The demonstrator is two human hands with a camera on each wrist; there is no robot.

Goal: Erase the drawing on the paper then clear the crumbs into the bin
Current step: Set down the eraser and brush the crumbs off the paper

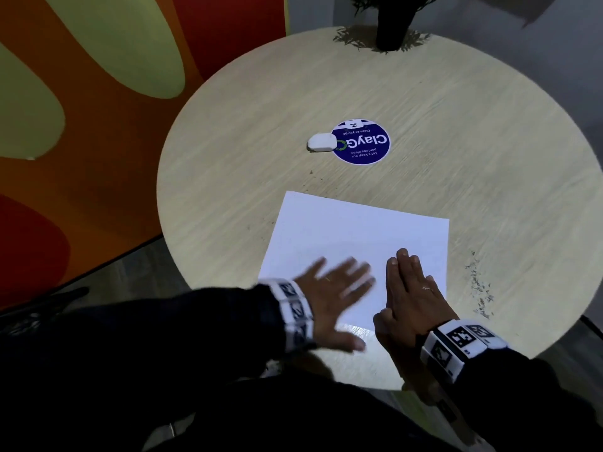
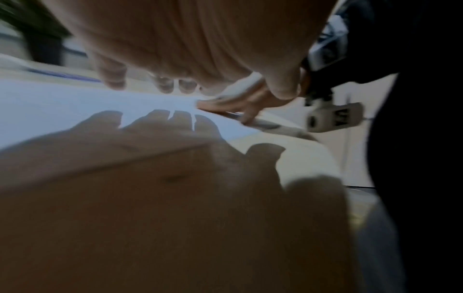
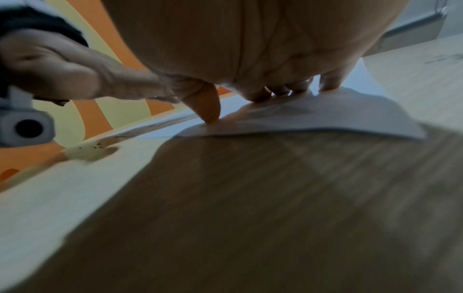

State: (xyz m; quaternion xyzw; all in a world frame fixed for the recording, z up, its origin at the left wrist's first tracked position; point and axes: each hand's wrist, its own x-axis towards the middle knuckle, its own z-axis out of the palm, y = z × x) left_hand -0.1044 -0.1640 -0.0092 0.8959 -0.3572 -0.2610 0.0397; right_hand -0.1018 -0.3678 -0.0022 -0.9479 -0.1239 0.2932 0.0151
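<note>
Since no pencil marks show on the paper, judge the erasing step complete and treat the crumb clearing as the work that remains. Take the paper as your reference for every position below.

The tabletop carries the paper near its front edge, the edge closest to you. The round blue sticker lies beyond the paper's far edge, and the white eraser rests set down against the sticker's left rim, well apart from both hands.

Your left hand is flat with fingers spread over the paper's near left portion; it is blurred, and the left wrist view suggests it hovers just above the sheet, though contact cannot be confirmed. Your right hand is flat with straight fingers together, pressing the paper's near right portion; the right wrist view shows the fingertips and thumb touching the sheet. Neither hand grips anything.

The eraser crumbs lie scattered on the tabletop just off the paper's right edge, with a few specks beyond its far left corner. They are not yet collected. No bin is visible in any view.
</note>
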